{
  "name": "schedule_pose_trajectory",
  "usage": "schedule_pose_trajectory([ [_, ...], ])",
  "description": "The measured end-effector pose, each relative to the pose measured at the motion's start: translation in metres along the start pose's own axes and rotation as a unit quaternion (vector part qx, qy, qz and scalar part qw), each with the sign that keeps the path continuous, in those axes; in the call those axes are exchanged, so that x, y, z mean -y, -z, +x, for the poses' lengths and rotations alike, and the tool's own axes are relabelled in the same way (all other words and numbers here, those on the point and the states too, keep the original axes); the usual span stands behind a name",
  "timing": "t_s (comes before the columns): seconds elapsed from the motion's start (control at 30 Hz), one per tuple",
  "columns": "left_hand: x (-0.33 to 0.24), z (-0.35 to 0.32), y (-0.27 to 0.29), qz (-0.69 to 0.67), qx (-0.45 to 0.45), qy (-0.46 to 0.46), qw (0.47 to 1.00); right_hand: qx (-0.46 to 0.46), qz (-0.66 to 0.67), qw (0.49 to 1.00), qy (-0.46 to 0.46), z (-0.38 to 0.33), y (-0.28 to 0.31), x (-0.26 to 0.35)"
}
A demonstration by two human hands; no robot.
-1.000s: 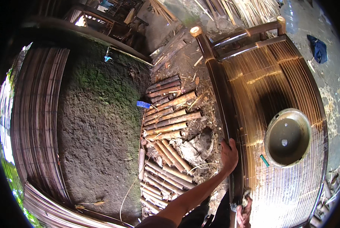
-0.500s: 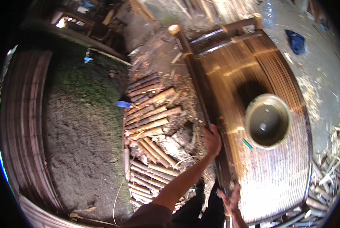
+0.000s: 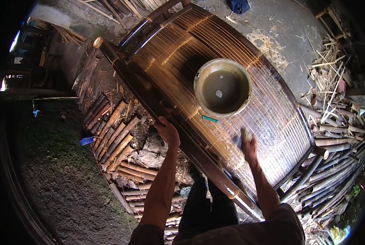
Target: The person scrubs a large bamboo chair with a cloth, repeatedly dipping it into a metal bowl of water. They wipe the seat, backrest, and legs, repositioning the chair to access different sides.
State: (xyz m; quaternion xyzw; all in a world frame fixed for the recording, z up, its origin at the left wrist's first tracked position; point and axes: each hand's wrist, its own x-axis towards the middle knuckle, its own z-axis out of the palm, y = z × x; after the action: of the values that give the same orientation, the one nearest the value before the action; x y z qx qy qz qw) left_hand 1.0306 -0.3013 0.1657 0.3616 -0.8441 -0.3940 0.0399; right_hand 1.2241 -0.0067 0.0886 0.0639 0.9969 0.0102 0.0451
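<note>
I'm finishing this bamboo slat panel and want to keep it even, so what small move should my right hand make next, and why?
Probably draw the right hand, which seems to hold a small blurred thing, along the slat panel toward the bucket, since the left hand already steadies the dark frame rail.

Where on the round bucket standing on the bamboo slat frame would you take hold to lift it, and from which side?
Grip the bucket by its rim, coming straight down from above. It stands upright with its mouth open and holds murky liquid, so a level, two-handed hold on opposite sides of the rim looks safest. No handle can be made out. The near side, towards the right hand, is unobstructed.
</note>
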Motion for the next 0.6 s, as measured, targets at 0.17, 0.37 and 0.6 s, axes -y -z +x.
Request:
schedule_pose_trajectory([
  [0.17, -0.014, -0.01, -0.005, 0.02, -0.008, -0.002, 1.0, -0.19, 0.328, 0.924, 0.038, 0.114, -0.072, -0.018],
  [0.37, -0.013, -0.004, 0.007, 0.025, -0.002, 0.007, 1.0, 0.006, 0.911, 0.39, -0.131, 0.142, -0.057, -0.001],
  [0.6, -0.012, 0.0, 0.005, -0.001, -0.016, 0.015, 1.0, -0.021, 0.793, 0.507, -0.337, 0.15, -0.036, -0.021],
])
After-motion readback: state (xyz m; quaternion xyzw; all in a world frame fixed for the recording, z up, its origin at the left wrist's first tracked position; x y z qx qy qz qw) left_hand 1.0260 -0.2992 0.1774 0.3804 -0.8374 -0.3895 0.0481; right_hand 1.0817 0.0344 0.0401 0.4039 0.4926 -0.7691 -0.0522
